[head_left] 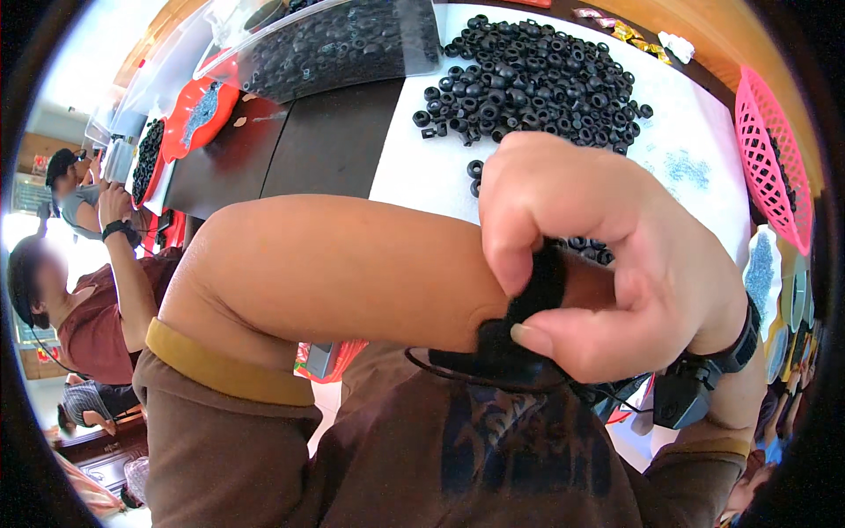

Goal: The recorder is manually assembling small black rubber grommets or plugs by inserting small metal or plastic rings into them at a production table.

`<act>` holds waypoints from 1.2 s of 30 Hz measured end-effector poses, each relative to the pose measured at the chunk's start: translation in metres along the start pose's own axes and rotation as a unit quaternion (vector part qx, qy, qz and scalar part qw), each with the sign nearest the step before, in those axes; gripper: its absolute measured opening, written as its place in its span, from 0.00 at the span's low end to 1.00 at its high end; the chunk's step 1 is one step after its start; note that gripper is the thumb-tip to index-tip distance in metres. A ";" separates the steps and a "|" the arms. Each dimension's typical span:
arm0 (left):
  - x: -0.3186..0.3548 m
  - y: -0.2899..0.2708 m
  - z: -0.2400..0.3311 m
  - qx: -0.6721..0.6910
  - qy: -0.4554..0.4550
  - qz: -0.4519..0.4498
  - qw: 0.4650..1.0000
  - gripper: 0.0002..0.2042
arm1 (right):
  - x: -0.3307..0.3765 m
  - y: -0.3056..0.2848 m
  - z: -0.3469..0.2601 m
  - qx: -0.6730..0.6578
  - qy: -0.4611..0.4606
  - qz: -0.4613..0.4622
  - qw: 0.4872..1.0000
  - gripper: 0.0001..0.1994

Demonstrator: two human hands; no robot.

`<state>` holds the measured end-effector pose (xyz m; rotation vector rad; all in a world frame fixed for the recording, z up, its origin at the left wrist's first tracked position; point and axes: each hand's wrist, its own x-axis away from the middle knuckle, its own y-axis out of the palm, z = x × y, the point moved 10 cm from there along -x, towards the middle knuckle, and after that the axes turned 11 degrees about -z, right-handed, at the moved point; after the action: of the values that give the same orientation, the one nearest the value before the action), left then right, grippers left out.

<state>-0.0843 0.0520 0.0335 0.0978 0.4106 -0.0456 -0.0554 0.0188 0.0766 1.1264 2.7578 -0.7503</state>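
My left forearm (352,273) lies across the view from the left, in front of my chest. Around its wrist is a black strap (539,286) with a soft, fabric look. My right hand (607,238) reaches over from the right and pinches that strap between thumb and bent fingers. Most of my left hand is hidden behind the right one, so its fingers do not show. A black device (688,392) with a cable is strapped to my right wrist. Beyond the hands, many small black ring-like parts (537,84) are heaped on a white sheet (400,167).
A clear plastic bin (422,35) of black parts stands at the far left of the sheet. Beside it is a red tray (220,110) with small bluish-grey bits. At right are a pink mesh basket (770,158) and a white dish (753,299). People (106,317) work at left.
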 end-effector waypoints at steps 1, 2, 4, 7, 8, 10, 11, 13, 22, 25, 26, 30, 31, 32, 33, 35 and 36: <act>0.000 -0.002 -0.003 0.010 0.007 -0.001 1.000 0.15 | 0.001 -0.003 0.005 -0.002 0.004 0.004 1.000 0.12; -0.002 -0.004 -0.006 0.023 0.014 -0.004 1.000 0.15 | 0.002 -0.001 0.004 0.013 -0.029 -0.024 0.999 0.12; -0.004 -0.006 -0.007 0.040 0.030 -0.002 0.999 0.15 | 0.000 0.001 0.000 0.029 -0.065 -0.051 0.996 0.12; -0.010 -0.008 -0.001 0.059 0.061 0.002 0.996 0.15 | -0.001 0.006 -0.037 0.128 -0.196 -0.004 0.972 0.13; -0.013 -0.009 -0.001 0.079 0.087 0.001 0.993 0.15 | 0.007 -0.005 -0.030 0.055 -0.162 0.120 0.978 0.15; -0.021 -0.021 -0.009 0.088 0.094 0.024 0.991 0.16 | 0.030 -0.036 -0.016 -0.016 -0.126 0.249 0.960 0.17; -0.032 -0.016 -0.007 0.081 0.086 0.020 0.993 0.16 | 0.045 -0.054 -0.036 0.063 -0.096 0.239 0.964 0.19; -0.032 -0.038 -0.034 -0.030 -0.114 0.055 0.992 0.17 | 0.066 -0.084 -0.019 0.073 -0.038 0.283 0.956 0.20; -0.001 -0.077 -0.037 0.189 -0.278 0.165 0.927 0.13 | 0.112 -0.077 0.058 -0.103 0.094 0.328 0.935 0.14; 0.001 -0.093 -0.036 0.205 -0.245 0.179 0.930 0.12 | 0.101 -0.075 0.064 -0.081 0.081 0.318 0.941 0.16; -0.001 -0.096 -0.035 0.207 -0.246 0.179 0.930 0.12 | 0.099 -0.077 0.067 -0.083 0.082 0.319 0.941 0.16; 0.000 -0.113 -0.038 0.144 -0.282 0.189 0.929 0.14 | 0.093 -0.087 0.061 0.011 0.053 0.302 0.952 0.17; -0.002 -0.113 -0.041 0.145 -0.297 0.177 0.927 0.14 | 0.094 -0.087 0.064 0.026 0.061 0.304 0.950 0.17; -0.003 -0.114 -0.043 0.145 -0.312 0.164 0.924 0.14 | 0.096 -0.088 0.067 0.040 0.070 0.306 0.949 0.17; -0.005 -0.115 -0.045 0.149 -0.319 0.149 0.924 0.14 | 0.098 -0.088 0.071 0.031 0.069 0.311 0.947 0.17; -0.008 -0.120 -0.047 0.160 -0.318 0.152 0.922 0.13 | 0.104 -0.091 0.080 -0.006 0.067 0.330 0.942 0.16; -0.009 -0.123 -0.048 0.166 -0.315 0.156 0.921 0.12 | 0.108 -0.093 0.084 -0.040 0.060 0.347 0.935 0.15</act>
<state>-0.1194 -0.0653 -0.0174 0.4706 -0.2677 0.1675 -0.2061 -0.0081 0.0146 1.9981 2.1663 -0.4748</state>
